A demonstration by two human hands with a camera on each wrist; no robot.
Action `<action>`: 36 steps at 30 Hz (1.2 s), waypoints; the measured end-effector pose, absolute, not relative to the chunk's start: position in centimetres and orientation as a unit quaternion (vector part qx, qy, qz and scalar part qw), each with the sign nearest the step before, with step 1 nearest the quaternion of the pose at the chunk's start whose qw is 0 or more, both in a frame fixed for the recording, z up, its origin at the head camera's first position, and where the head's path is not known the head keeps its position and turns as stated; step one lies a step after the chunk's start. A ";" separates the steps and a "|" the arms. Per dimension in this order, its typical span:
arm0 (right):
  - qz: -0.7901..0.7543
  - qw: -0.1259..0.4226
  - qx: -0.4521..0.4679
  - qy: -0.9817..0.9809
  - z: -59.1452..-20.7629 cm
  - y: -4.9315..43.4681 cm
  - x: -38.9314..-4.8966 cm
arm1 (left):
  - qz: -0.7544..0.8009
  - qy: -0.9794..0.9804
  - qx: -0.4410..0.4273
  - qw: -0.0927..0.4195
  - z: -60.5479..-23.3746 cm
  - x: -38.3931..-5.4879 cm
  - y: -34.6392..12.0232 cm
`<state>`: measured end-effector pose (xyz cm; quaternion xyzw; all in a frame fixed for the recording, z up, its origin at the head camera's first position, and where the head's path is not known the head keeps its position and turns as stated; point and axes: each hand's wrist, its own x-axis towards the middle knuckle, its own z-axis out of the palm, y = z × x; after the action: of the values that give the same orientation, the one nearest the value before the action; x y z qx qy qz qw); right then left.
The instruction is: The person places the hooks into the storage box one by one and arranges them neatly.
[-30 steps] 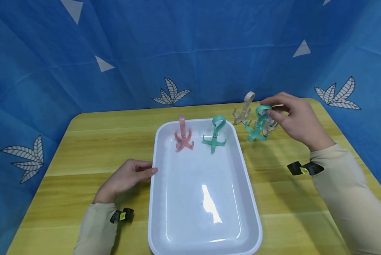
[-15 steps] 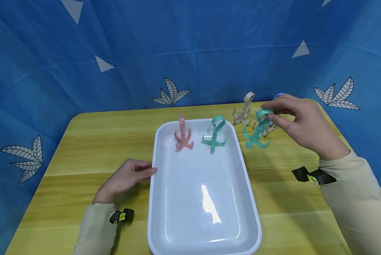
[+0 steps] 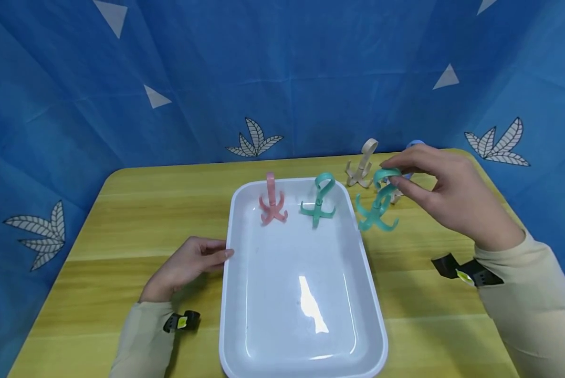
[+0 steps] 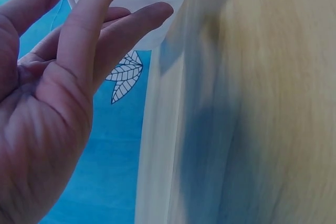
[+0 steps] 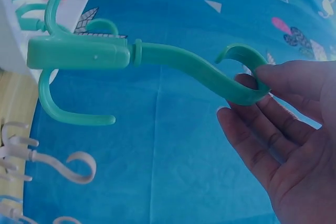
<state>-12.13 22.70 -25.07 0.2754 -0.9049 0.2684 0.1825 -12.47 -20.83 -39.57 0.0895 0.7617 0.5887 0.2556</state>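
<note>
My right hand [image 3: 452, 191] pinches the curled top of a green claw hook hanger [image 3: 379, 207] between thumb and fingers. The hanger hangs tilted above the table, its lower prongs by the white tray's [image 3: 374, 299] right rim in the head view. In the right wrist view this hanger [image 5: 79, 53] shows its curved prongs and S-shaped stem. My left hand [image 3: 188, 265] holds the tray's left rim, thumb on the edge. At the tray's far end stand a pink hook hanger [image 3: 271, 202] and another green hook hanger [image 3: 318, 202], side by side.
A beige hook hanger [image 3: 360, 168] stands on the table [image 3: 159, 210] beyond the tray's far right corner. Behind my right hand are another beige and a blue hanger [image 3: 414, 143], mostly hidden. A blue patterned cloth [image 3: 282, 68] hangs behind the table.
My right hand has lifted the green hanger from beside the beige ones and moved it toward me and slightly left. The left hand and tray have stayed in place.
</note>
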 end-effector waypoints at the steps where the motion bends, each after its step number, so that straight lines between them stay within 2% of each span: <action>1: 0.269 0.181 0.275 -0.905 -25.0 22.5 -12.0 | 0.590 0.760 0.090 0.257 -39.6 -12.5 -20.9; 17: 0.302 0.144 0.357 -0.872 -25.5 19.7 -13.3 | 0.586 0.765 0.087 0.252 -39.6 -12.2 -20.7; 36: 0.321 0.052 0.375 -0.868 -27.5 15.4 -15.2 | 0.592 0.758 0.087 0.260 -39.7 -12.5 -20.9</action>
<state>-15.19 15.43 -27.49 0.3748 -0.8682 0.3210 0.0519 -12.49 -20.91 -39.74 0.0866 0.7578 0.5922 0.2598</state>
